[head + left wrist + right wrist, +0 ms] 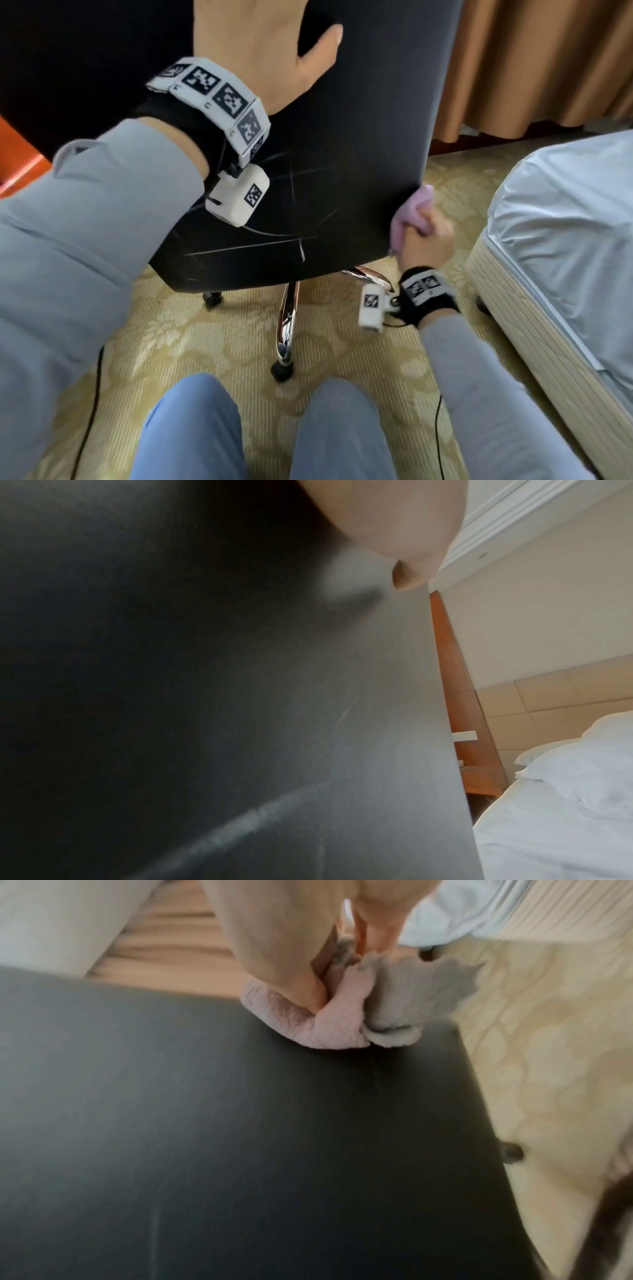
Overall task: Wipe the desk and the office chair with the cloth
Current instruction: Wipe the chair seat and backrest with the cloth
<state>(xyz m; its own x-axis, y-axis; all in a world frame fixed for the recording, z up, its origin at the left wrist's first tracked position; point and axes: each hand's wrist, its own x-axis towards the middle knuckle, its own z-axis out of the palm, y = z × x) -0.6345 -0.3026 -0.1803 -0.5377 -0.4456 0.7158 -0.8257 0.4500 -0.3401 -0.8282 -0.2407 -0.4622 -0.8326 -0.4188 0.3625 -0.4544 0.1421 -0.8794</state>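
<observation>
Cloth (407, 219) bunched in right hand (428, 240), pressed on chair back (342, 154) at its lower right edge | left hand (260, 44) flat, fingers spread, bracing chair back up high | unwiped panel lies leftward of cloth; right hand nearer.

Left hand (260, 44): raised, palm flat against chair back (359, 137), fingers straight, thumb spread to right. Left forearm in grey sleeve, reaching up and forward. Right hand (426, 240): low at chair back's lower right edge, fingers curled round bunched pink cloth (409, 214), pressing it to edge. Right forearm extended forward.
</observation>
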